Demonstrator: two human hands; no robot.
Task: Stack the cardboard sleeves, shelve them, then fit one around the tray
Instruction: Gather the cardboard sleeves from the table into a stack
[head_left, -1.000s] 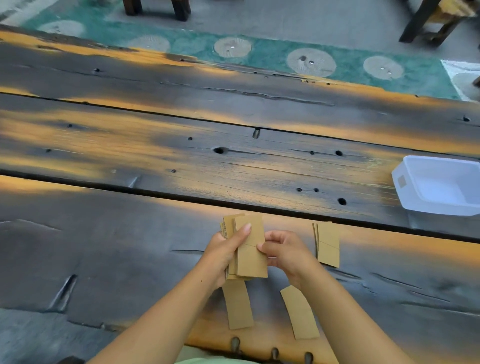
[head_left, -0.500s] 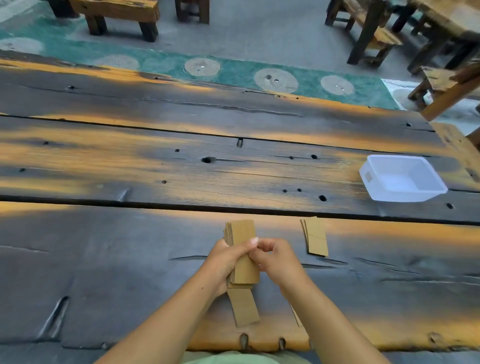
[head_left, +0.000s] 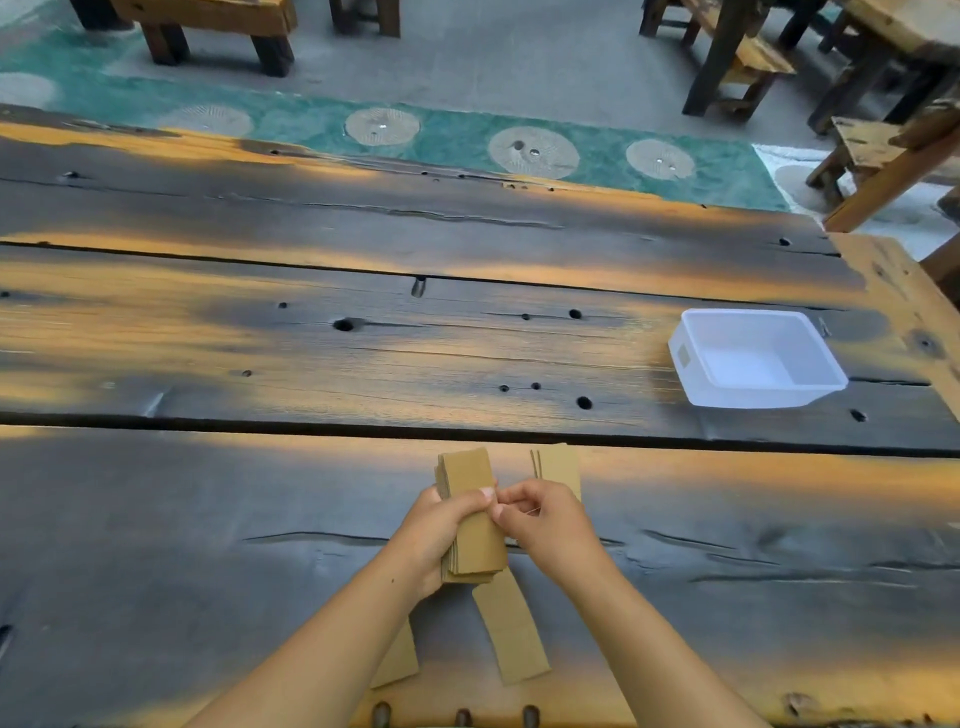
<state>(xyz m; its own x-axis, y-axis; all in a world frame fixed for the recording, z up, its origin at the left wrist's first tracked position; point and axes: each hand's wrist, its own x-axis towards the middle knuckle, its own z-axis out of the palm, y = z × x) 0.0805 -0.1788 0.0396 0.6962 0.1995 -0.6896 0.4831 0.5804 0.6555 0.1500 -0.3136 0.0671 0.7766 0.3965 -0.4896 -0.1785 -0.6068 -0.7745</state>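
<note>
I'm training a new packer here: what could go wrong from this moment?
The stack of sleeves is fanned at its lower edge, pinched between the left hand and right hand; pieces could slip out. Two loose sleeves lie near the table's front edge, where a forearm might knock them off.

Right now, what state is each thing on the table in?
Sleeve stack: held off the table, clamped in the left hand, right hand pinching its edge.
Small sleeve pile: lying flat beyond the right hand, untouched.
Loose sleeve: flat on the table, not yet stacked.
Second loose sleeve: flat, partly hidden under the left forearm.
White tray: upright, empty, no sleeve around it.
</note>
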